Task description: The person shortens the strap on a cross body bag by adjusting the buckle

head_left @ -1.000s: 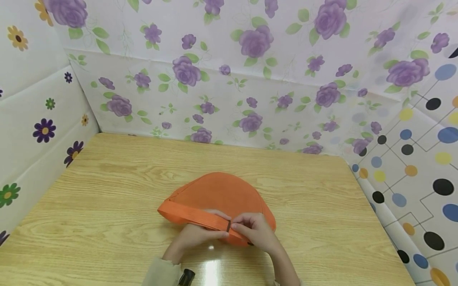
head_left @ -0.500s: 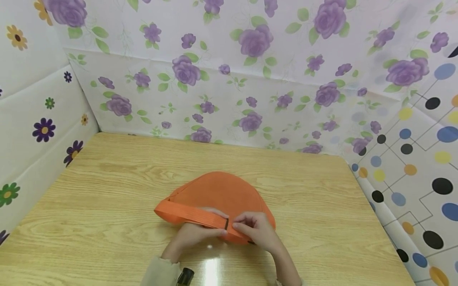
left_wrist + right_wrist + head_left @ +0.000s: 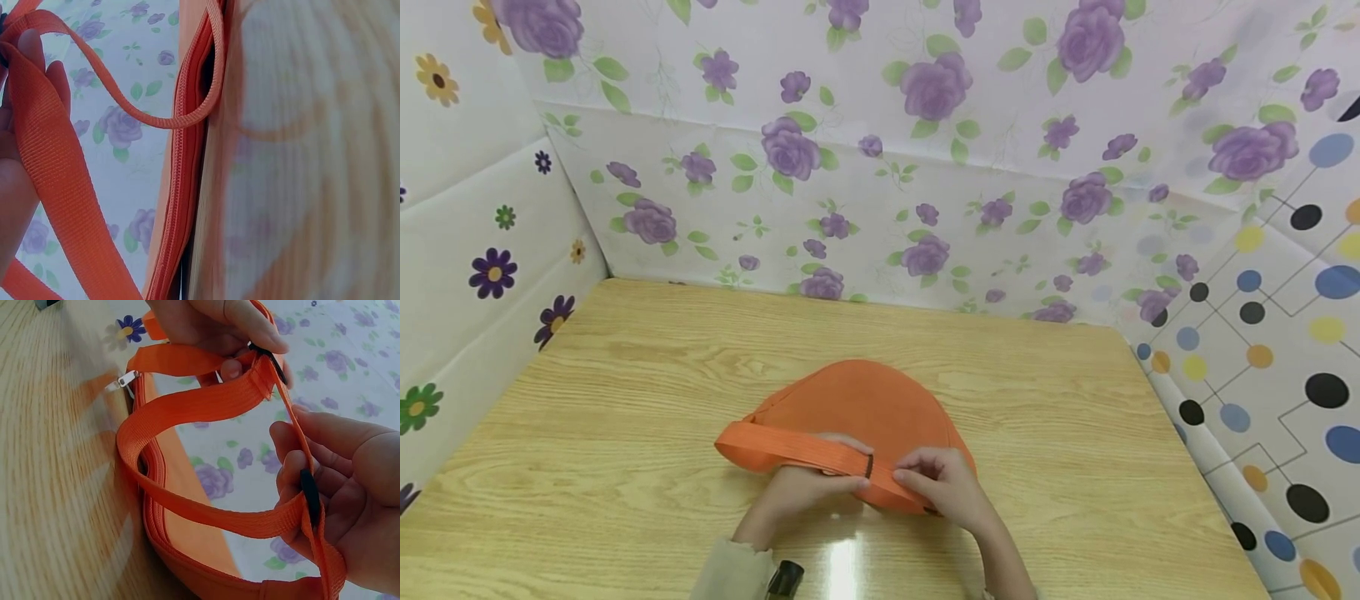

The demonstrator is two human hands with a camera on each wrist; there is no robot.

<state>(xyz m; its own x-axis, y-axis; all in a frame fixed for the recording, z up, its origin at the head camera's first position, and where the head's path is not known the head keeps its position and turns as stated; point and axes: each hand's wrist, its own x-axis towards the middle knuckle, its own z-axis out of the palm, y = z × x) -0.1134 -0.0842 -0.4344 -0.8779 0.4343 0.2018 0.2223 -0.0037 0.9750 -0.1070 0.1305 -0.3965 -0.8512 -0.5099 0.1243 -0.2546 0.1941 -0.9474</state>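
An orange zippered bag (image 3: 857, 400) with a curved top rests on the table, its orange webbing strap (image 3: 797, 447) along the near side. My left hand (image 3: 801, 492) grips the strap beside a black slider (image 3: 869, 466), thumb in front and fingers behind. To the right, my right hand (image 3: 947, 487) pinches the strap between thumb and fingers. A second black buckle (image 3: 309, 497) sits on the strap against the right hand's fingers in the right wrist view. There the strap hangs in a loop before the bag's zipper (image 3: 156, 487), whose metal pull (image 3: 128, 379) shows.
The wood-grain table (image 3: 647, 375) carries the bag. Purple-flowered sheeting (image 3: 850, 167) stands behind it, with a daisy-print sheet (image 3: 467, 217) at left and a dotted sheet (image 3: 1262, 400) at right. A black object (image 3: 786, 578) sits by the left cuff.
The left hand and the slider have shifted slightly left, and the strap's left fold reaches farther out. The gap between slider and right fingertips has widened. The bag has hardly moved.
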